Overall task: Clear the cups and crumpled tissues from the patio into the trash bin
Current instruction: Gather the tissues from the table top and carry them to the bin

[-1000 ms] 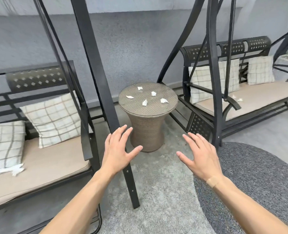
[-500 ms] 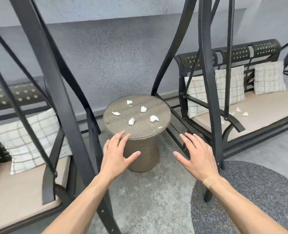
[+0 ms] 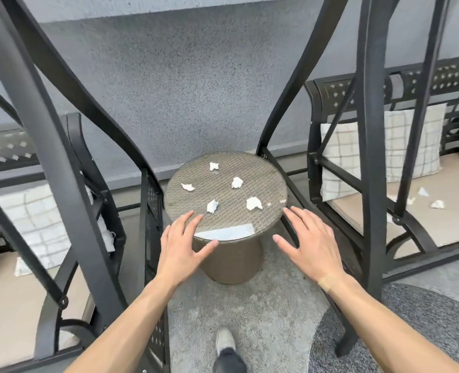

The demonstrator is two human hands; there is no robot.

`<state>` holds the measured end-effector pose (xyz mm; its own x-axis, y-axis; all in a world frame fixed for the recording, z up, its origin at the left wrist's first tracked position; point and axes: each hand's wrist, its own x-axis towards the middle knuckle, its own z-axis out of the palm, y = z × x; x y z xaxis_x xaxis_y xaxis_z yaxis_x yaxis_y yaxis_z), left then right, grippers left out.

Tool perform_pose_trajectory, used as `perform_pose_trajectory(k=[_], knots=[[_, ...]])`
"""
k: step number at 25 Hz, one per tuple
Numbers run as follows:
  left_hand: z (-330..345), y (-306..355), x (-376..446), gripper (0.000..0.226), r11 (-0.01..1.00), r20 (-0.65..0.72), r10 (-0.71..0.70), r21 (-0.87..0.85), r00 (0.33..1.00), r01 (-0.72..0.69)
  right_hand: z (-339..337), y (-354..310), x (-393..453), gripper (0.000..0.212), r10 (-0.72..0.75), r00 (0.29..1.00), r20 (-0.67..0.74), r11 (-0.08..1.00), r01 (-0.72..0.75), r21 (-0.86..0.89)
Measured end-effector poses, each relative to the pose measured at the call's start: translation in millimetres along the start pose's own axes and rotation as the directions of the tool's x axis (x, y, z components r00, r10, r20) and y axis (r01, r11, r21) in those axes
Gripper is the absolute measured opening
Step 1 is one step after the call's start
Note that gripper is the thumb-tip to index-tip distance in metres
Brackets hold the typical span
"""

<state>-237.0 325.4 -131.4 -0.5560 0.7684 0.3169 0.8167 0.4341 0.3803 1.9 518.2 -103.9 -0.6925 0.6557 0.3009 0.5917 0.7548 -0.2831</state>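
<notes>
Head view. Left hand (image 3: 181, 247) spread wide, fingers straight and fanned, holding nothing, hovering over the near left edge of the round woven tabletop (image 3: 266, 181); fingertips over the rim, contact with it impossible to tell. Right hand (image 3: 310, 249) equally wide, palm down, fingers apart, empty, just off the near right edge of the tabletop and clear of it.

Five crumpled tissues on the tabletop, all beyond the fingertips. Nearest tissue (image 3: 212, 206) just past the left hand's fingers, near the front of the tabletop. Right front tissue (image 3: 254, 203) between the two hands, toward the tabletop's right side. Left tissue (image 3: 188, 187) farther back on the left. Centre tissue (image 3: 237, 182) toward the middle right. Far tissue (image 3: 214, 166) near the back edge. Pale reflection on the glassy front strip of the tabletop, just beside the left thumb.

Right of the tabletop, a dark metal swing bench with a beige seat cushion (image 3: 438, 211) carrying a few more tissue scraps (image 3: 437, 204) and checked pillows. Left of the tabletop, a second swing bench (image 3: 7, 305). Below the tabletop, a shoe (image 3: 225, 341) on the grey floor.
</notes>
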Motion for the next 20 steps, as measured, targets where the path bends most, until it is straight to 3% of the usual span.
perform_pose_trajectory(k=[8,20], knots=[[50,-58,108,0.073,0.999,0.069,-0.041,0.004,0.997,0.041,61,4,130,0.068,-0.043,0.996,0.080,0.999,0.046,-0.025],[107,-131,203,0.064,0.989,0.256,-0.117,-0.060,0.960,0.136,148,9,235,0.069,0.056,0.959,0.279,0.998,-0.058,-0.003]])
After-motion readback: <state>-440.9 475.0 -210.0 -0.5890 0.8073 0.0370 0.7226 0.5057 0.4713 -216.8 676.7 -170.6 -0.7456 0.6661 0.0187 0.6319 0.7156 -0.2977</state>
